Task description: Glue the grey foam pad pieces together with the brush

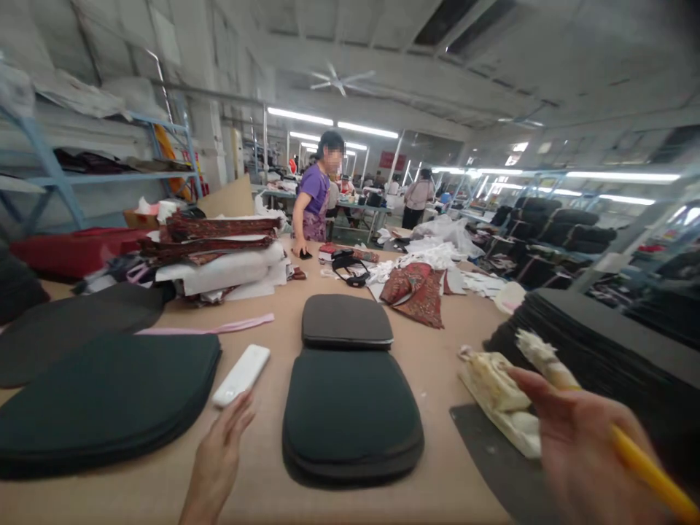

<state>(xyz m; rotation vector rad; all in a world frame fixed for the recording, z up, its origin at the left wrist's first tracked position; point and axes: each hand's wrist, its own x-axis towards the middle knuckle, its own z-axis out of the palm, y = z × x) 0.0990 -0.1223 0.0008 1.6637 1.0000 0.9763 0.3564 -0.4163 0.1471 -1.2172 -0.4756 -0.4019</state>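
Note:
My right hand (pixel 580 445) grips a glue brush (pixel 547 359) with a yellow handle, its clotted white bristles raised over a glue-crusted container (pixel 500 401) at the lower right. My left hand (pixel 219 456) is flat and empty, fingers apart, just below a white rectangular block (pixel 241 374) on the brown table (pixel 432 364). Between my hands lie two dark foam seat pads, a larger near one (pixel 350 412) and a smaller one (pixel 345 319) behind it.
A stack of dark pads (pixel 103 397) lies at the left, and tall piles of black pads (pixel 612 343) at the right. Folded patterned fabric (pixel 219 244) and red cloth pieces (pixel 418 288) sit farther back. A person in purple (pixel 313 200) stands at the table's far end.

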